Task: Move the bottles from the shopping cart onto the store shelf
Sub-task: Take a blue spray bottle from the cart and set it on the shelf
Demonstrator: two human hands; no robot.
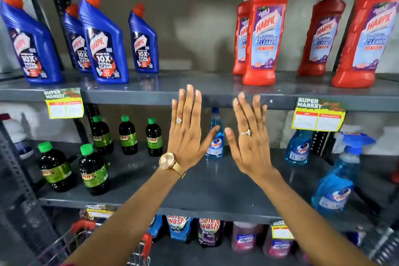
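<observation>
Facing store shelf [216,93], top tier: blue bottles [103,45] left, red bottles [263,34] right, bare gap between. Shopping cart [138,250] at bottom edge, contents hidden, can't tell if bottles remain. Left hand [186,136], right hand [248,138]: grip spread flat, both empty, in front of shelf edge. Risk: blind reach down into cart, sleeve or elbow clipping green-cap bottles [92,170] on lower tier.
</observation>
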